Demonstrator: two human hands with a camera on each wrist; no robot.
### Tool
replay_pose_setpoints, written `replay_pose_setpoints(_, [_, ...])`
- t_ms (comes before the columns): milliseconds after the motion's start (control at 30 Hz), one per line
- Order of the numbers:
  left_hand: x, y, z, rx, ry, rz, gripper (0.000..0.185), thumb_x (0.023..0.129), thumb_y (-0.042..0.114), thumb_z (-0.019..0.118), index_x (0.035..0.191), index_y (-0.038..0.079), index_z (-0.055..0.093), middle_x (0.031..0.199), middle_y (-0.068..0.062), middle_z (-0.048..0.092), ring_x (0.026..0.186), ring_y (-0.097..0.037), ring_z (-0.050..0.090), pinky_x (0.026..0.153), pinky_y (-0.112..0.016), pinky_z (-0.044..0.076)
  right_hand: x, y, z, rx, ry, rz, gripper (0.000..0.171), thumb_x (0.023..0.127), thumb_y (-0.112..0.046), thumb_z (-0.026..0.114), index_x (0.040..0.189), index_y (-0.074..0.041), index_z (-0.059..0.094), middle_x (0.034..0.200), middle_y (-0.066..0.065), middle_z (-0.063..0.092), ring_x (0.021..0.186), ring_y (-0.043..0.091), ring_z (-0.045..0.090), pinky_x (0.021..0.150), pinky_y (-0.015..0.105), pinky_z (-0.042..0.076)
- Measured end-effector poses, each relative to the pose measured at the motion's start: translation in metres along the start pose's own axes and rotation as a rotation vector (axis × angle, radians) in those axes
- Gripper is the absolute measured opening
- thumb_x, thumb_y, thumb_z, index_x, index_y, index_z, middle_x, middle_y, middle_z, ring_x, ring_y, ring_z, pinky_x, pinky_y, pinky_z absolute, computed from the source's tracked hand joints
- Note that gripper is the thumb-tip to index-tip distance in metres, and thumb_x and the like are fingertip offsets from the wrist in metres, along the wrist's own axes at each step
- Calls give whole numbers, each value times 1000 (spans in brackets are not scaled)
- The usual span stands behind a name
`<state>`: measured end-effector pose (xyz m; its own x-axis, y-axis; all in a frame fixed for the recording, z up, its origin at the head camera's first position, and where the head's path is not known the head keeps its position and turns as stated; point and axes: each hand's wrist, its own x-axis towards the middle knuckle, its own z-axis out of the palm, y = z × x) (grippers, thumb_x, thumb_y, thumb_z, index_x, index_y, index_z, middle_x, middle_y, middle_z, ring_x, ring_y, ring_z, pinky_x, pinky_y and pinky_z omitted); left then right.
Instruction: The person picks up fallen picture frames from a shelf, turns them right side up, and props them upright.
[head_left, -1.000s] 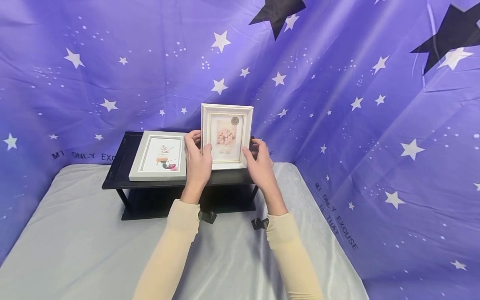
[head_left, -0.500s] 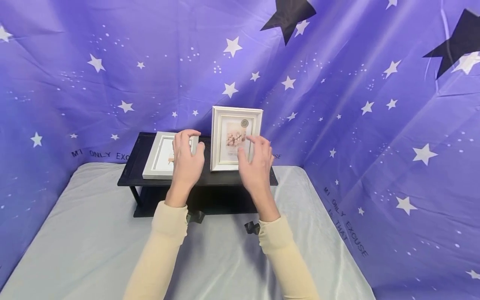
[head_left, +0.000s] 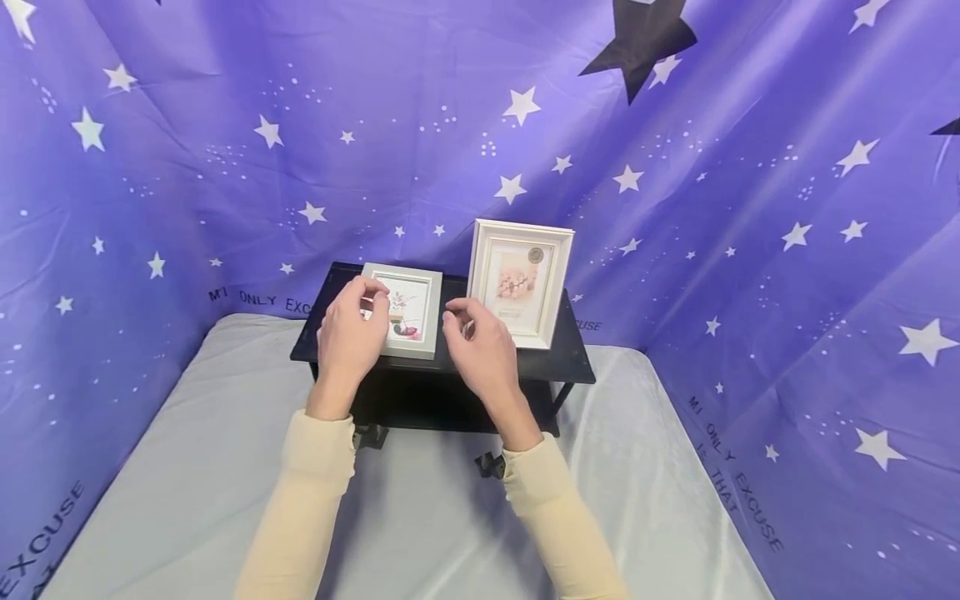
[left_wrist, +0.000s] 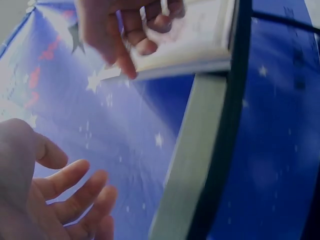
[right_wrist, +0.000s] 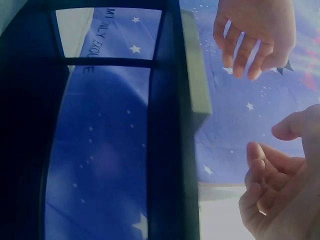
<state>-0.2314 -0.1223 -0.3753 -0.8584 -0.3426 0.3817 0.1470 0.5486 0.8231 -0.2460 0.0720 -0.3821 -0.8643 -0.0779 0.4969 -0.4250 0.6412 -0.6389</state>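
A white picture frame (head_left: 553, 283) with a flower print stands upright at the right of the black shelf (head_left: 555, 364). Left of it lies a grey-green picture frame (head_left: 429, 321), face up with a plant picture. My left hand (head_left: 354, 333) hovers over the lying frame's left part, hiding some of it, and holds nothing. Between the two frames is my right hand (head_left: 483, 346), fingers loosely bent and nothing in them, overlapping the standing frame's lower left corner. Both wrist views show the fingers of the left hand (left_wrist: 75, 200) and the right hand (right_wrist: 280, 185) apart from the frames.
The low two-tier shelf stands on a bed-like surface with a pale grey cloth (head_left: 420, 517). Purple star-printed curtains (head_left: 420, 108) enclose it at the back and on both sides. Black straps (head_left: 490, 465) show by the wrists.
Both hands have let go of the white frame, which stays standing on the shelf. They have moved left and down, the left one over the lying frame. The head view has shifted left.
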Motion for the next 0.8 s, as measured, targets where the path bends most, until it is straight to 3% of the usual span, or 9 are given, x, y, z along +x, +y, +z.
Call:
replay_pose_setpoints(233, [2,-30,-16,81,59,-10,32,108,32,52,120,11,73,109,-9,70,102,-31,67,87,-55,48,0,-2,19,-68,-101,59,43,103,-40,62,136,-14,73,85,-6,70,70,15,58,68,37,47])
replay_pose_setpoints(367, [1,-44,-16,174,12,-5,36,107,32,50,124,9,73,114,-12,69,104,-35,64,88,-56,49,-3,0,23,-117,-117,100,48,103,-41,61,141,-14,71,81,-6,68,68,17,57,68,37,47])
replay_pose_setpoints(600, [1,-58,-8,291,-44,-10,44,107,33,48,134,3,67,134,-21,66,124,-44,55,107,-59,42,-5,7,27,-179,-158,112,49,103,-42,59,142,-15,71,73,-6,62,67,16,56,63,36,45])
replay_pose_setpoints(800, [0,-62,-8,355,-53,10,49,109,32,45,137,-2,66,135,-26,66,125,-48,57,105,-62,42,-5,2,30,-228,-182,81,43,103,-42,60,134,-17,77,77,-8,64,73,14,60,64,35,47])
